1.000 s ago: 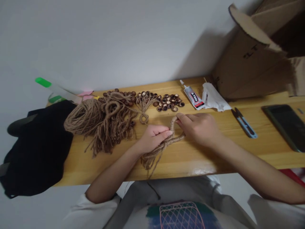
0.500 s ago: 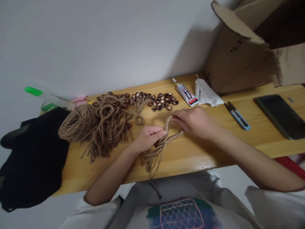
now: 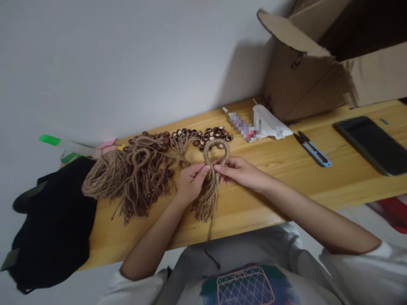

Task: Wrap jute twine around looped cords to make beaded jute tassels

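Note:
My left hand point(image 3: 190, 183) and my right hand point(image 3: 239, 171) pinch a jute twine piece point(image 3: 213, 178) between them, just above the wooden table point(image 3: 286, 186). The piece is a wrapped ring standing upright, with a loose tassel hanging below my fingers. Both hands grip it at the neck where the ring meets the tassel. Behind it lie several brown nut shells point(image 3: 213, 134) and a heap of finished twine tassels point(image 3: 146, 171). A coil of jute twine point(image 3: 106, 173) sits to the left.
A glue tube point(image 3: 240, 123) and crumpled white paper point(image 3: 270, 123) lie at the back. Blue snips point(image 3: 313, 149) and a dark phone point(image 3: 372, 144) rest to the right. A torn cardboard box point(image 3: 318, 63) stands at the back right. Black cloth point(image 3: 51, 212) covers the left end.
The twine ring was lying flat under my right hand; now it is raised upright with both hands pinching its neck. The view has shifted right.

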The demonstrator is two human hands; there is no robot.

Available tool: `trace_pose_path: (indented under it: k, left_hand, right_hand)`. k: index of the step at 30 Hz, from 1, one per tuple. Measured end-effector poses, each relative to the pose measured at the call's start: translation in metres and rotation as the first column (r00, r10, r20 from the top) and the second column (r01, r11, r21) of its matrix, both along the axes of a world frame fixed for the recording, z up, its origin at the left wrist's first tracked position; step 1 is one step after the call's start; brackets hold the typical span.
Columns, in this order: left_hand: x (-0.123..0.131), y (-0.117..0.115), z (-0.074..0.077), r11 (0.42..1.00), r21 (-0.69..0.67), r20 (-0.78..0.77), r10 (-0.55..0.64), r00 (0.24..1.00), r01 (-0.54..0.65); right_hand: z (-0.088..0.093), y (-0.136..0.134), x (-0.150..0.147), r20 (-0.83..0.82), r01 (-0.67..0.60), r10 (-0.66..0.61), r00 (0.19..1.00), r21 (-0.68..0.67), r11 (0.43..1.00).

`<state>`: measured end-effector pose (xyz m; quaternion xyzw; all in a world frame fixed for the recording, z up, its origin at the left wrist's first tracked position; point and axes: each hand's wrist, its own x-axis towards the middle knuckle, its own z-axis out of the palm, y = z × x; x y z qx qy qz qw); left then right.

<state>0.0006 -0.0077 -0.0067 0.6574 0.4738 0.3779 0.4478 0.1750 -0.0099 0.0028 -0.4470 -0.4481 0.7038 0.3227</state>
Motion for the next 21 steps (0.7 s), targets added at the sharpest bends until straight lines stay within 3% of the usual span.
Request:
trace_pose_path:
  k: [4,10,16,21]
  left_hand:
    - [0.001,0.004,0.001,0.998,0.022,0.015,0.050,0.999,-0.050]
    - [0.002,0.017,0.012,0.963,0.244,0.008,0.119,0.993,-0.117]
    - [0.005,0.023,0.047,0.924,0.334,0.036,0.186,0.982,-0.187]
    - [0.007,0.013,0.074,0.926,0.318,0.153,0.164,0.975,-0.205]
  right_hand:
    - [-0.003,0.001,-0.013,-0.040,0.105,-0.106,0.994,-0.016,0.994]
    - [0.002,0.007,-0.027,-0.084,0.212,-0.206,0.975,0.069,0.975]
    - [0.034,0.017,-0.026,-0.024,0.200,-0.204,0.979,0.337,0.920]
    - [0.062,0.014,-0.017,-0.054,0.171,-0.164,0.985,0.419,0.892]
